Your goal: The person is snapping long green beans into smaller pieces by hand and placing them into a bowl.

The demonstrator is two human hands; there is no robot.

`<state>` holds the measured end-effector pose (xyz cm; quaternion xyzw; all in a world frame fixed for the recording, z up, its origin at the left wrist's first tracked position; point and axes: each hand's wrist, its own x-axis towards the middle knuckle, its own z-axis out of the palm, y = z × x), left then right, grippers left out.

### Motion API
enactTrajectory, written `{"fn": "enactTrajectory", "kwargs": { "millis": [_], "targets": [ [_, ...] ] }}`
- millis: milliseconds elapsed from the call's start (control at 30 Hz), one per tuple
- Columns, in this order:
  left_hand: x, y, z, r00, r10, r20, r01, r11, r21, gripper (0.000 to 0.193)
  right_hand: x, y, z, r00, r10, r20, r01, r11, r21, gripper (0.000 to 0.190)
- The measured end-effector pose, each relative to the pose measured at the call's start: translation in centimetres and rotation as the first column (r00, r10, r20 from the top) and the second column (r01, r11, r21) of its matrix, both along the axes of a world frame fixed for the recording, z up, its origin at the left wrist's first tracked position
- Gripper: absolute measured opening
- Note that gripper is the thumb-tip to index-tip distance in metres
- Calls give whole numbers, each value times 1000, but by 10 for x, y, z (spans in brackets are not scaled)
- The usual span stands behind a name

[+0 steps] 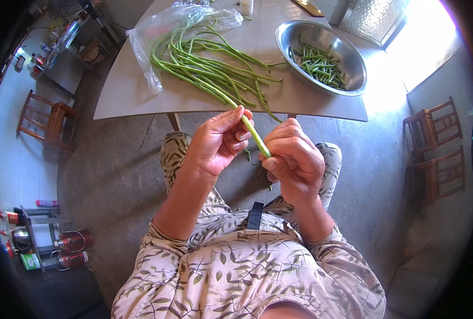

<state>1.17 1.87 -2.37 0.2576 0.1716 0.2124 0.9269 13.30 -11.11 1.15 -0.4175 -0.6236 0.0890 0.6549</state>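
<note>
Between my two hands runs a long green bean [255, 134], slanting down from the table edge over my lap. My left hand [224, 137] pinches it midway with thumb and fingers. At its near end, my right hand [294, 155] grips the tip between thumb and forefinger. Beyond them a loose bundle of yardlong beans [204, 63] lies on the table [124, 95], its far end partly inside a clear plastic bag [148, 38]. To the right stands a steel basin [354, 79] holding many short bean pieces [320, 65].
Small green scraps [247, 153] lie on the concrete floor [112, 167] below my hands. Wooden chairs stand at the left [55, 119] and right [432, 127]. A metal rack [47, 223] with thermos flasks [73, 241] is at the lower left. A white container [246, 7] sits at the table's far side.
</note>
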Motion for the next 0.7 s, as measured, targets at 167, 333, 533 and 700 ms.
{"fn": "enactTrajectory", "kwargs": {
  "millis": [167, 333, 533, 700],
  "targets": [
    [1, 7, -18, 1000, 1, 14, 1, 996, -93, 21, 0, -9, 20, 996, 32, 89, -42, 993, 107, 18],
    [-6, 6, -26, 990, 117, -81, -119, 993, -17, 20, 23, -10, 35, 980, -191, 50, 173, 954, 245, 19],
    [-4, 3, -14, 981, 160, -110, -152, 985, 83, 20, 65, 6, 59, 871, -477, -122, 484, 784, 390, 24],
    [-5, 1, -10, 980, 187, -70, -176, 974, 144, 21, 117, 27, 68, 536, -826, 174, 764, 563, 315, 20]
  ]
}}
